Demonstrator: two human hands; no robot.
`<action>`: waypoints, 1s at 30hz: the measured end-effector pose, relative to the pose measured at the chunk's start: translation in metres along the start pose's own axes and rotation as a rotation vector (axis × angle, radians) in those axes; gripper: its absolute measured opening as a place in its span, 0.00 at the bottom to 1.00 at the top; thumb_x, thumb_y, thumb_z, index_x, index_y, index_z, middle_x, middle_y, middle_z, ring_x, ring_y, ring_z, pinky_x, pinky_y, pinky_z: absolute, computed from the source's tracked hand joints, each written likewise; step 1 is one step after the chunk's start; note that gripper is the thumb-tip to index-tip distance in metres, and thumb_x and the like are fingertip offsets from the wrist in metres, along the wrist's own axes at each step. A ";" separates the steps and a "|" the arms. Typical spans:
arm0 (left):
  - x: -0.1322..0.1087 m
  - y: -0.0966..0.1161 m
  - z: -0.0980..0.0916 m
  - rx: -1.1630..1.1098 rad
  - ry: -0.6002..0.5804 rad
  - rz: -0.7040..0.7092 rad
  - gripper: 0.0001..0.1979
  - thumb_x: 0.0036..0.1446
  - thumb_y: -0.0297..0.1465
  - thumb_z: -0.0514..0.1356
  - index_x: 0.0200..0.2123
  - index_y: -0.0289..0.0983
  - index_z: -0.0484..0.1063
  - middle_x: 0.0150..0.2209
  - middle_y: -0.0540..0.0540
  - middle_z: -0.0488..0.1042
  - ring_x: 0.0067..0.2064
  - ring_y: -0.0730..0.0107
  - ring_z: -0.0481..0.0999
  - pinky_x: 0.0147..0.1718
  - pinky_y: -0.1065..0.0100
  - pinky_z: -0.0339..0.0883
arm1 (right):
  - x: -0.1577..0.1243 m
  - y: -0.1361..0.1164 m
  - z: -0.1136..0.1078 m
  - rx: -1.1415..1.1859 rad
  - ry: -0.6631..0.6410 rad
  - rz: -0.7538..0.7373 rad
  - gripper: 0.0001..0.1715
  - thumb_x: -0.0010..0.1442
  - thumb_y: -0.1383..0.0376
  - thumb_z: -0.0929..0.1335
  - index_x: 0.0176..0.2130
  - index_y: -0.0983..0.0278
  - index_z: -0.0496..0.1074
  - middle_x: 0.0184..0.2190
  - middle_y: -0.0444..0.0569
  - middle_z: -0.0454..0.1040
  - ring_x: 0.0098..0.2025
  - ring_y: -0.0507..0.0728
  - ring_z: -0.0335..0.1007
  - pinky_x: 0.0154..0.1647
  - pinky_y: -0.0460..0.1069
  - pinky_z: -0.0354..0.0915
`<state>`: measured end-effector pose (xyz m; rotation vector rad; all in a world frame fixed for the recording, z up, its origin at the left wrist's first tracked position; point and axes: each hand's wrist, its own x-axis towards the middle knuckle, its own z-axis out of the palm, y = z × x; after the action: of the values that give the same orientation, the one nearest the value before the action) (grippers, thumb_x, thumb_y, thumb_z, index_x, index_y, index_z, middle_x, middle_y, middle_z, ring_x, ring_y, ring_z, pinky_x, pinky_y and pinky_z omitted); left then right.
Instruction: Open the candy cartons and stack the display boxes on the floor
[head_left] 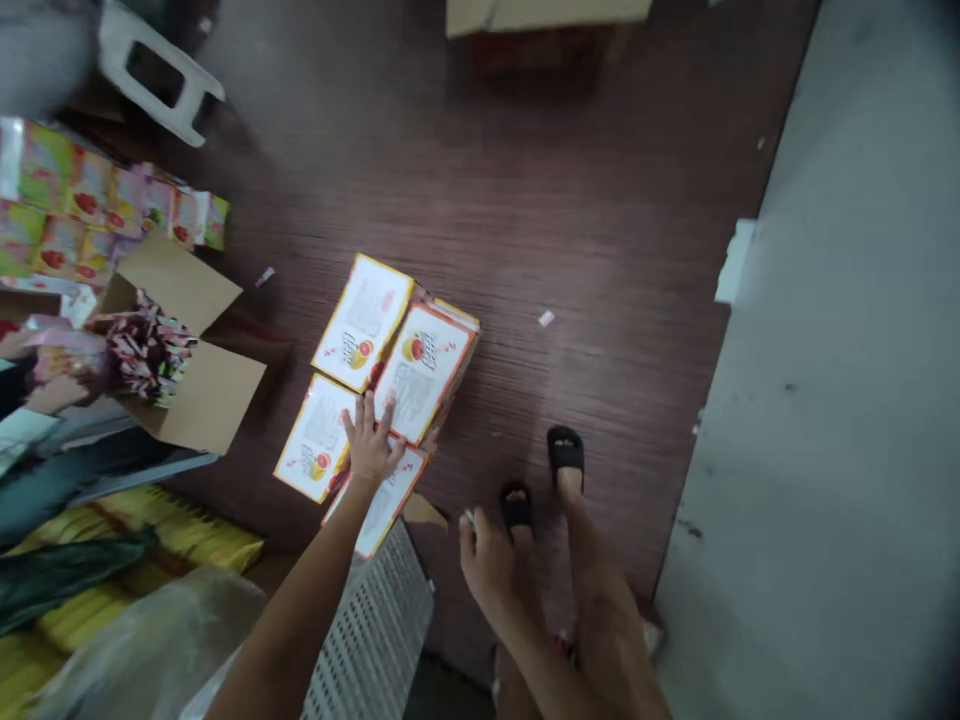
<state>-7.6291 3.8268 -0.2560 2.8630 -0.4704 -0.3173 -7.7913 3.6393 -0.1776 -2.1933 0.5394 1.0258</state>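
Note:
Several white boxes with orange-yellow edges and fruit pictures [420, 372] stand in a block at the centre left. My left hand [370, 440] lies on top of them where they meet, its fingers spread, holding nothing. To the right of the boxes and lower, above the floor, is my right hand [484, 555], its fingers curled together near a small pale thing at the fingertips that is too small to name. A brown cardboard flap [424, 509] sticks out below the boxes, between my two hands.
At the left another person's hands [56, 385] hold a pink bag by an open carton [217, 400] of wrapped pieces. Colourful packs [82, 200], a white stool [161, 75] and yellow sacks [187, 530] surround it. A perforated grey surface [375, 620] lies below; a carton [547, 14] stands ahead.

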 end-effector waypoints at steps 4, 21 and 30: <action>-0.003 -0.004 -0.011 -0.037 -0.012 -0.008 0.34 0.58 0.46 0.54 0.65 0.38 0.58 0.70 0.32 0.44 0.71 0.47 0.39 0.64 0.40 0.32 | 0.089 -0.084 -0.100 -0.117 0.310 -0.433 0.26 0.70 0.63 0.50 0.50 0.63 0.70 0.46 0.55 0.73 0.49 0.58 0.68 0.51 0.53 0.62; -0.072 -0.050 -0.019 -0.172 0.298 -0.840 0.36 0.61 0.38 0.53 0.69 0.43 0.42 0.69 0.40 0.50 0.70 0.47 0.46 0.64 0.40 0.49 | 0.240 -0.211 -0.069 -0.726 0.401 -0.958 0.26 0.64 0.74 0.53 0.52 0.64 0.70 0.61 0.49 0.66 0.66 0.57 0.52 0.63 0.54 0.51; -0.072 -0.074 -0.015 -0.122 0.319 -0.932 0.37 0.60 0.36 0.54 0.69 0.40 0.43 0.68 0.40 0.52 0.70 0.51 0.48 0.65 0.47 0.48 | 0.286 -0.255 -0.052 -0.688 0.514 -0.957 0.24 0.65 0.70 0.53 0.56 0.67 0.65 0.59 0.54 0.67 0.64 0.59 0.55 0.58 0.57 0.54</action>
<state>-7.6712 3.9219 -0.2477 2.7258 0.9248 -0.0150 -7.4374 3.7569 -0.2802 -2.8070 -0.7504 0.0993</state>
